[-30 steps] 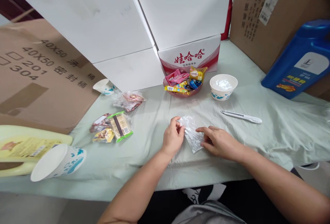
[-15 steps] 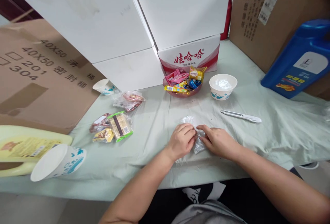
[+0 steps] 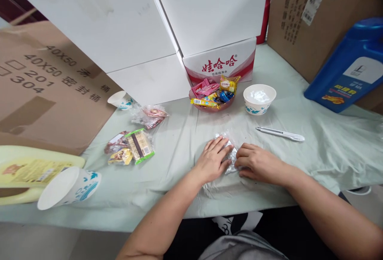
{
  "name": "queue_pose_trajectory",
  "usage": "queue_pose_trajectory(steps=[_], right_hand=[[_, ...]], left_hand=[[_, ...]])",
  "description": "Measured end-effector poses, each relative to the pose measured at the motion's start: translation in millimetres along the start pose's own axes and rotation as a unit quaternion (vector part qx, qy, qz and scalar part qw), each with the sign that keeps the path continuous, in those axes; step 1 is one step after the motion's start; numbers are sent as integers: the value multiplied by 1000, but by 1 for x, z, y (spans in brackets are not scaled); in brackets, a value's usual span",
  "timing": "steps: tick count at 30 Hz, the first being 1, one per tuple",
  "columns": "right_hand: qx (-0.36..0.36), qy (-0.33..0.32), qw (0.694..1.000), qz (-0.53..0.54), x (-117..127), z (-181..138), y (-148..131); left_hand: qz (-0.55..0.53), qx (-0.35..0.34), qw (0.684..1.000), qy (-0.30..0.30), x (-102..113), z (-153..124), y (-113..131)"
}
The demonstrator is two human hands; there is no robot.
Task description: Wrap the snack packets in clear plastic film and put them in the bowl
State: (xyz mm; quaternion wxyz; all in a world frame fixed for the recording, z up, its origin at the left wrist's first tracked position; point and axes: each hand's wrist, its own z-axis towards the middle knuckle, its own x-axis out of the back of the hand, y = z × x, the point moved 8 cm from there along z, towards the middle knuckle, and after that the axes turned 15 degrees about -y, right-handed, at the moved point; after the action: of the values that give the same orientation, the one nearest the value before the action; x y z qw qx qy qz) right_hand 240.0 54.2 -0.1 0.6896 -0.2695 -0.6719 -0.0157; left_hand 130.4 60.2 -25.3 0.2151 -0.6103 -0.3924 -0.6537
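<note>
A crinkled clear plastic bag [image 3: 229, 157] lies on the cloth in front of me, partly covered by my hands. My left hand [image 3: 213, 157] rests flat on its left part with the fingers stretched out and spread. At the bag's right edge, my right hand [image 3: 259, 163] has its fingers bent and closed on the plastic; the fingertips are partly hidden. To the right, beyond that hand, lies a white utility knife [image 3: 280, 134]. A paper bowl [image 3: 259, 99] with clear film-like material inside stands behind the knife.
A pink bowl of wrapped sweets [image 3: 213, 107] stands by a white carton [image 3: 221, 62]. Leftward are wrapped snacks [image 3: 140, 146], crumpled wrappers [image 3: 152, 115], a small paper cup [image 3: 121, 100] and a tilted paper bowl [image 3: 72, 188]. A blue jug [image 3: 344, 72] stands at right.
My left hand has opened from a closed grip and flattened over the bag. My right hand has shifted slightly right, its fingers more curled at the bag's edge.
</note>
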Motion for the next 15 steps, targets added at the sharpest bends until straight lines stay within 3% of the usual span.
queue_pose_trajectory(steps=[4, 9, 12, 15], right_hand=[[18, 1, 1000, 10, 4, -1, -9], [45, -31, 984, 172, 15, -11, -16], [-49, 10, 981, 189, 17, -11, 7], [-186, 72, 972, 128, 14, -9, 37]], left_hand=[[-19, -21, 999, 44, 10, -4, 4], [-64, -103, 990, 69, 17, -9, 16], [-115, -119, 983, 81, 17, -10, 13], [-135, -103, 979, 113, 17, -11, 6]])
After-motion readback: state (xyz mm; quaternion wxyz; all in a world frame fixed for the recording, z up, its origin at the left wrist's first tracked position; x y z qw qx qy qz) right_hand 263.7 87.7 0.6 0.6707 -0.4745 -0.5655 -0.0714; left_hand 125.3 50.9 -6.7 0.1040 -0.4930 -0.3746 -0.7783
